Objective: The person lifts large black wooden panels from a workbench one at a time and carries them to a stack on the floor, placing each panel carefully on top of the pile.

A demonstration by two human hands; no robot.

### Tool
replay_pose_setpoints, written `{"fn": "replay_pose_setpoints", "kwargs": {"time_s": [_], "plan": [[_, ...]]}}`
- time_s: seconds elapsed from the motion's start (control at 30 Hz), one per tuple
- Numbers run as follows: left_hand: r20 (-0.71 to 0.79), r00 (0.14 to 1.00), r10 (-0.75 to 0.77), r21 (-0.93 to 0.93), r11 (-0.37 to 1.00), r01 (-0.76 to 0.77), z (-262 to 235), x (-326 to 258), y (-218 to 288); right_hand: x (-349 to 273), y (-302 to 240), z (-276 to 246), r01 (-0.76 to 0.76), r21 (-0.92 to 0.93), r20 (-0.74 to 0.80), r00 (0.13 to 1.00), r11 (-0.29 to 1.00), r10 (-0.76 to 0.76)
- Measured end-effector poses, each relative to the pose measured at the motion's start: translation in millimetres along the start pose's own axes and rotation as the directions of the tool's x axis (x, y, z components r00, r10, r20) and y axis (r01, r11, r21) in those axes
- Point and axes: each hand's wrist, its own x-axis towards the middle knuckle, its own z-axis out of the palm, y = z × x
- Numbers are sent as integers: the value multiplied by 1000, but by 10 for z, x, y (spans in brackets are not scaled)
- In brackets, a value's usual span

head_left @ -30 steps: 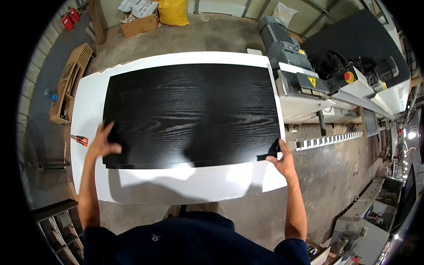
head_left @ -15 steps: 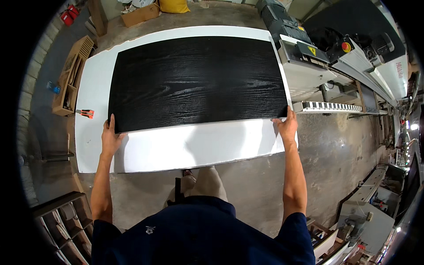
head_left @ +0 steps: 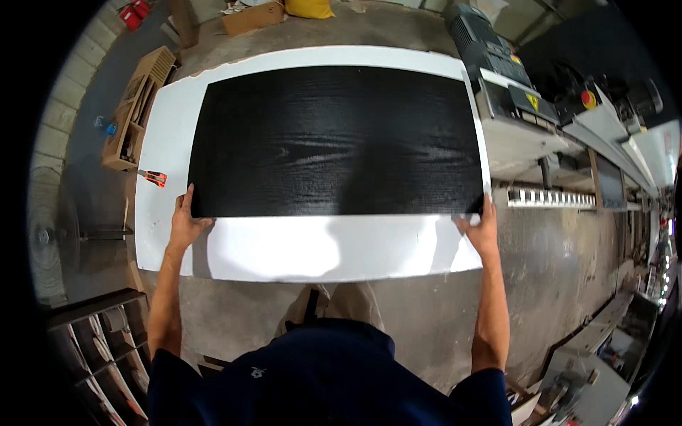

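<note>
A large black wood-grain panel [head_left: 312, 142] lies on a white-topped table [head_left: 277, 248], its near edge running nearly level across the view. At its near left corner, my left hand [head_left: 187, 224] grips the edge, fingers along the side and thumb at the front. My right hand [head_left: 483, 227] holds the near right corner the same way. The panel's underside is hidden. Left of the panel, an orange-and-black utility knife [head_left: 153, 178] rests on the white top.
A machine with a motor [head_left: 477, 39] and a red stop button [head_left: 588, 99] stands close at the right. A striped roller-like rail [head_left: 550, 198] juts out beside the table. A wooden rack [head_left: 131, 117] is at the left, a dark slotted shelf [head_left: 106, 355] at lower left.
The whole view has turned and shifted, so table and panel appear farther right and the panel's near edge looks more level. My shadow now falls across the panel. Both hands keep their corners.
</note>
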Motion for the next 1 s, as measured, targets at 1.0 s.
{"fn": "replay_pose_setpoints", "kwargs": {"time_s": [1.0], "plan": [[196,341,-919,-639,144,756,916,-4327,1708,-506,-1487,164,92,16,800,597,996,-68]]}}
